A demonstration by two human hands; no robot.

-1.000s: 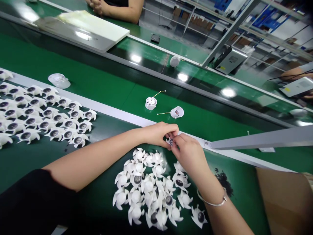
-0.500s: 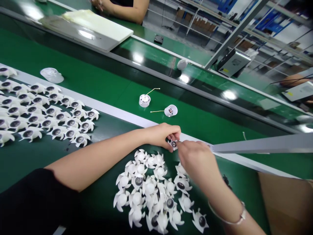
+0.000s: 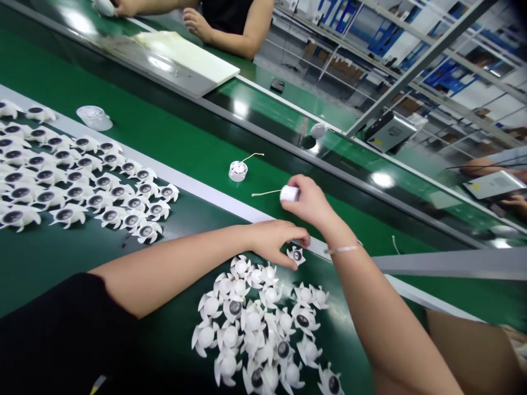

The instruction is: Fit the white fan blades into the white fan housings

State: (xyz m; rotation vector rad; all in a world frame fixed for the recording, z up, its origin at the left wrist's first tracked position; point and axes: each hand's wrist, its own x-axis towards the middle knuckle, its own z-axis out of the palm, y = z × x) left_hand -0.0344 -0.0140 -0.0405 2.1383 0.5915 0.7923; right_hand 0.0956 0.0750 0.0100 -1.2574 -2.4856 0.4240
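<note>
My right hand [image 3: 309, 200] is closed around a small white cylindrical fan housing [image 3: 288, 194] on the green belt. A thin pale wire sticks out from the housing to the left. My left hand [image 3: 275, 241] rests at the near edge, thumb and fingers apart around a white fan blade wheel [image 3: 296, 255] with a dark round centre; whether it touches the wheel I cannot tell. Just below my left hand lies a loose pile of white fan blade wheels [image 3: 251, 318], mostly domes up, some with dark hubs showing.
Another wired fan housing [image 3: 237, 170] stands on the belt [image 3: 197, 148], with a white shell [image 3: 94, 118] farther left. Rows of blade wheels [image 3: 78, 192] fill the left table. A grey bar [image 3: 453, 263] crosses at right, above a cardboard box [image 3: 461, 345]. Another person [image 3: 230, 27] sits opposite.
My right hand has left the blade wheel by my left hand, reached forward and closed on the fan housing. My left hand's fingers have spread. The other person's hands have moved.
</note>
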